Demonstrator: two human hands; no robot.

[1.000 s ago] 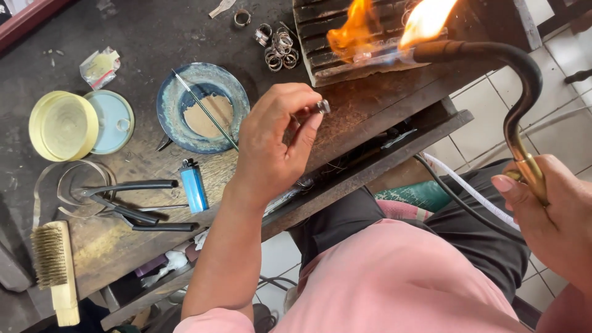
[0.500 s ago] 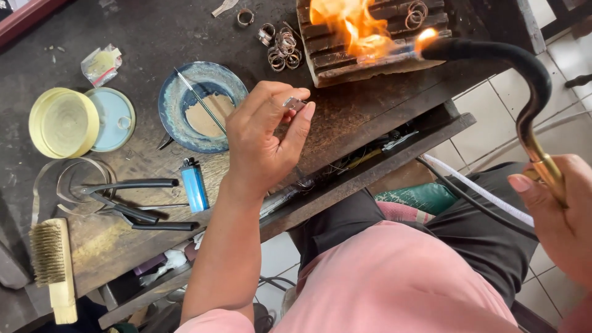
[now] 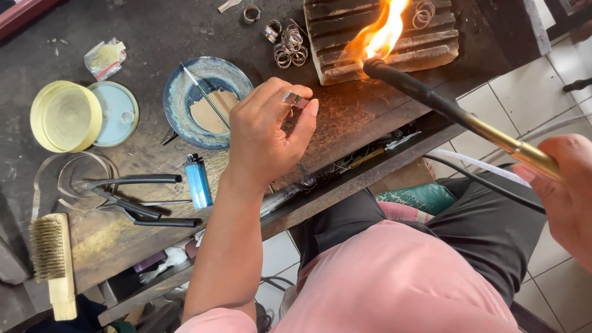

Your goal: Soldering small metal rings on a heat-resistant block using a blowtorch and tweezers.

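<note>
My left hand (image 3: 268,132) hovers over the dark workbench (image 3: 154,37), pinching a small silver metal ring (image 3: 295,98) between thumb and fingertips. My right hand (image 3: 567,191) grips the brass handle of a gas torch (image 3: 456,114) at the right edge. The torch's black nozzle points at a charred soldering block (image 3: 394,37) at the top, and an orange flame (image 3: 379,34) licks over it. A wire ring (image 3: 423,12) lies on the block. The ring in my left hand is left of the flame, apart from it.
A blue dish (image 3: 206,102) with paste and a thin stick sits left of my hand. A blue lighter (image 3: 198,180), black pliers (image 3: 132,203), a wire brush (image 3: 52,259), a yellow lid (image 3: 65,117) and several loose metal rings (image 3: 288,46) lie on the bench. A hose (image 3: 481,166) crosses my lap.
The torch has swung leftward and straightened, its flame now over the block's middle. My left hand has shifted a little with the ring still pinched.
</note>
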